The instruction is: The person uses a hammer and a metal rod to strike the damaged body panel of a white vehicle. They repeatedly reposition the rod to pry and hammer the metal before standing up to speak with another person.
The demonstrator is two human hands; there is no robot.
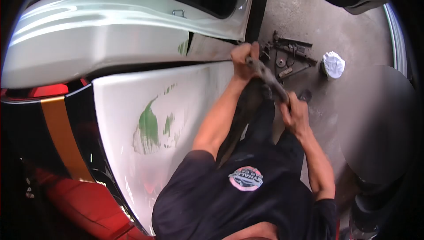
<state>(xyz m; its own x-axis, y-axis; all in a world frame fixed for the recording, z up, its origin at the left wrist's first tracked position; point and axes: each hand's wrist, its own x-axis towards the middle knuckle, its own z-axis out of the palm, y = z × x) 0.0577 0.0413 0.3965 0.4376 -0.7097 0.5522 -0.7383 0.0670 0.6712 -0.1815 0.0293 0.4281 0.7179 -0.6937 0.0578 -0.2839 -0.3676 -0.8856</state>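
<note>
A long, worn grey-brown metal bar (pixel 271 79) runs diagonally between my two hands, above the floor and beside a white car. My left hand (pixel 244 60) is closed around its upper end, close to the car's edge. Lower down and to the right, my right hand (pixel 295 113) grips the other end. The bar's exact kind does not show clearly. Left of my arms is a white car panel (pixel 119 107) with green and grey scraped patches (pixel 149 125).
Several dark metal parts (pixel 293 54) lie on the concrete floor (pixel 304 8) beyond my hands. Right of them stands a container topped with white cloth (pixel 334 65). A large, blurred dark rounded shape (pixel 375 121) is at the right. The car's upper panel (pixel 110 41) borders the left.
</note>
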